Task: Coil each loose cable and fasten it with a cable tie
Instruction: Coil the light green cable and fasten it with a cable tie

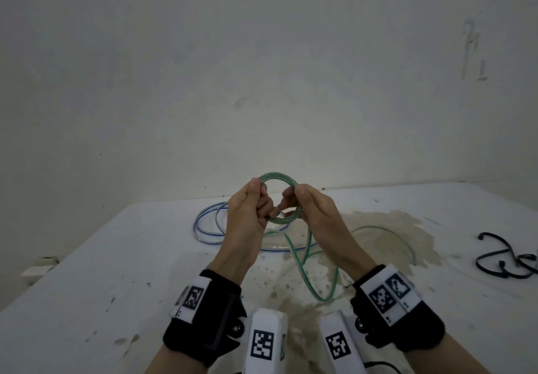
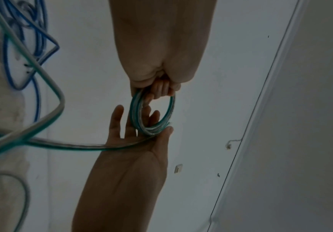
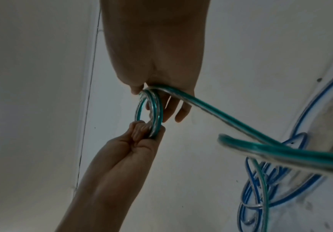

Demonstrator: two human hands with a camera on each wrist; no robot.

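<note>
Both hands (image 1: 279, 210) around green cable coil (image 1: 278, 176)

Green cable (image 1: 278, 178) coil between hands

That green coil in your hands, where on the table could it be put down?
Bare patches: the table's left side, left of the blue cable, and the strip between the stain and the black ties. The middle is crowded with the green cable's loose tail.

wrists: black straps (image 1: 203, 315) | white blocks (image 1: 266, 341) | black-white square markers (image 1: 381, 298)
</note>
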